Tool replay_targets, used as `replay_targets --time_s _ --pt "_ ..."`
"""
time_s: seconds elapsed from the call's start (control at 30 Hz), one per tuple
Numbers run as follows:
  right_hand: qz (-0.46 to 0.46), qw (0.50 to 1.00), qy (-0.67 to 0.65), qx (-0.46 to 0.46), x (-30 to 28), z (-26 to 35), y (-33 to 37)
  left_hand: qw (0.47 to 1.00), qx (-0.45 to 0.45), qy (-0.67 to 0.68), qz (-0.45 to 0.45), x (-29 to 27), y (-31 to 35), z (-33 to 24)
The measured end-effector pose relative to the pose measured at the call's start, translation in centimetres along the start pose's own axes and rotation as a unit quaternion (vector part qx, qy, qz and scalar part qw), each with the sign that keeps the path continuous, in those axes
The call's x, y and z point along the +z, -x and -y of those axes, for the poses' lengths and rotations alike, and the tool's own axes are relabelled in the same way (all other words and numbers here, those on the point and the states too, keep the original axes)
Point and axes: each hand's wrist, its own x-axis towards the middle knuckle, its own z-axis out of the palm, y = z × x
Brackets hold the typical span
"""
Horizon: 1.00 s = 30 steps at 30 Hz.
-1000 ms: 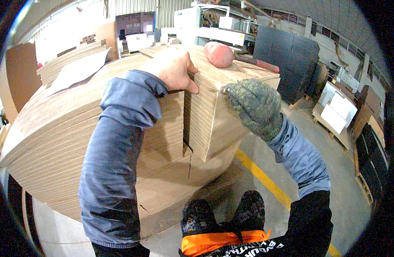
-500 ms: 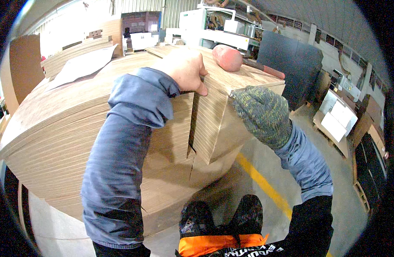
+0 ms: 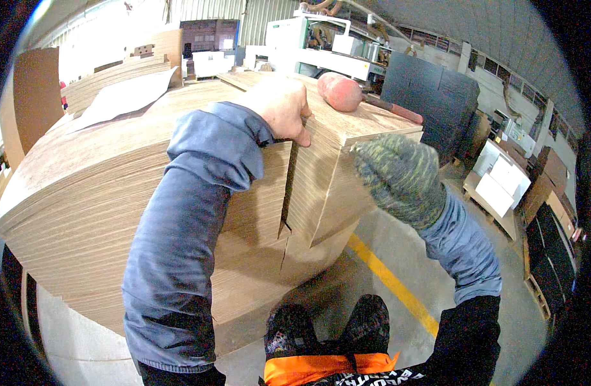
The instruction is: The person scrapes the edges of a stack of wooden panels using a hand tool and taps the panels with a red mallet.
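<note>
My bare left hand [image 3: 281,110] rests on top of the stacked wooden panels, its fingers curled over the edge beside a narrow gap and its thumb bent down against the right-hand stack [image 3: 321,174]. My right hand [image 3: 401,177], in a grey-green knitted glove, is closed just off the front corner of that stack. What its fingers hold, if anything, is hidden. A larger stack of thin wooden panels [image 3: 135,212] extends to the left of the gap. On the right-hand stack lies a mallet [image 3: 342,93] with a worn red head and a dark handle with a reddish end.
A white sheet [image 3: 125,100] lies on the left stack, near more piled boards [image 3: 118,80]. Dark panels [image 3: 430,103] stand beyond on the right. A yellow line [image 3: 395,283] crosses the floor by my feet. White machinery [image 3: 321,48] stands at the back.
My gloved right hand has drawn slightly right and down, off the stack's corner. My left hand stays in place. The view has shifted a little.
</note>
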Motion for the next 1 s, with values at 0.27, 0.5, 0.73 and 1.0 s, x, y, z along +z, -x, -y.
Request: replay_targets --time_s 0.27,0.5,0.73,1.0 --pt "0.049 0.988 0.147 0.008 1.2 0.8 0.9 1.0 -0.004 0.01 0.001 0.4 -0.1 0.2" --pt "0.019 0.984 0.139 0.107 -0.4 -4.8 -2.5 0.999 -0.001 0.03 -0.033 0.4 0.1 0.4" --pt "-0.012 1.0 0.022 -0.018 1.3 -1.9 0.7 0.999 0.016 0.02 -0.02 0.6 -0.2 0.5" --pt "0.05 0.999 -0.016 0.006 6.3 -3.7 3.6 0.999 0.003 0.019 -0.035 0.8 -0.1 -0.3"
